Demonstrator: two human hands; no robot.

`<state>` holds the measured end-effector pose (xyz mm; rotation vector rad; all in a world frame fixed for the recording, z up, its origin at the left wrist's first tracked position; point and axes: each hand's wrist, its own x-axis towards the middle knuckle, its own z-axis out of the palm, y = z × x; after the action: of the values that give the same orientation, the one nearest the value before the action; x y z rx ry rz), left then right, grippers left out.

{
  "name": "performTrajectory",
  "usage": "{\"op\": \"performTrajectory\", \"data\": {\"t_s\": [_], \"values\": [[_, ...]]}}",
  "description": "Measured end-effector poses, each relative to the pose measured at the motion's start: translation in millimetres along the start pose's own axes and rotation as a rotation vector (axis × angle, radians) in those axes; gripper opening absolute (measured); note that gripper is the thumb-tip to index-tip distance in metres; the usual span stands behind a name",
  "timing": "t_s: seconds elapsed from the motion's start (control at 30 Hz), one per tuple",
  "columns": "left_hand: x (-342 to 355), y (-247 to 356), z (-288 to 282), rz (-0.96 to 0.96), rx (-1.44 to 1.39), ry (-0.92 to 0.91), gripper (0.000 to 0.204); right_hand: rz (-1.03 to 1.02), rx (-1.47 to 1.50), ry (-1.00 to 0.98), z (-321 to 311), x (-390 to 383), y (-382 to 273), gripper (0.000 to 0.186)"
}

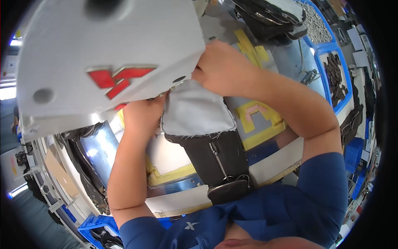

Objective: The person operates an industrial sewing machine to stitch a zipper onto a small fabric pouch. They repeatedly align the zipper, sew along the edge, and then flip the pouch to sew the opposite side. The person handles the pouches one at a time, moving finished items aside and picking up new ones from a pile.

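A bag piece of dark fabric (222, 159) with a grey lining (197, 108) lies under the white sewing machine head (137, 45). Its lower end, with a zipper (216, 157) and a small zipped pouch (229, 189), hangs over the table's front edge toward my body. My left hand (144, 113) is closed at the left edge of the lining, its fingertips partly hidden by the machine. At the lining's upper right, my right hand (222, 66) is curled with its fingers pressed together on the fabric. The needle area is hidden behind the machine head.
Yellow tape (259, 135) marks the table on the right. More dark zippered bag pieces (269, 16) lie at the back. Blue trays on the right hold small metal parts (317, 23) and dark strips (333, 76). A blue crate (89, 226) stands at the lower left.
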<state>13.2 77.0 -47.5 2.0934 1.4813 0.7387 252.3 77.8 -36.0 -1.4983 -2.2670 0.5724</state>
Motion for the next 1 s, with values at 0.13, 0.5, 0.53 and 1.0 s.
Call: {"op": "performTrajectory", "data": {"t_s": [0.13,0.5,0.53,1.0], "values": [[0.7,-10.2,0.8,0.075,0.073,-0.049,0.027,0.013,0.010,-0.066,-2.0,4.6,3.3,0.028],[9.1,-34.0,3.6,0.294,0.195,0.021,0.024,0.065,0.054,-0.107,-7.7,13.0,0.9,0.022],[9.6,-33.4,4.1,0.278,0.185,0.024,0.024,0.072,0.051,-0.109,-7.2,13.8,1.0,0.021],[16.8,-29.3,4.4,0.334,0.148,0.011,0.026,0.106,0.072,-0.104,-4.1,20.4,4.1,0.030]]}}
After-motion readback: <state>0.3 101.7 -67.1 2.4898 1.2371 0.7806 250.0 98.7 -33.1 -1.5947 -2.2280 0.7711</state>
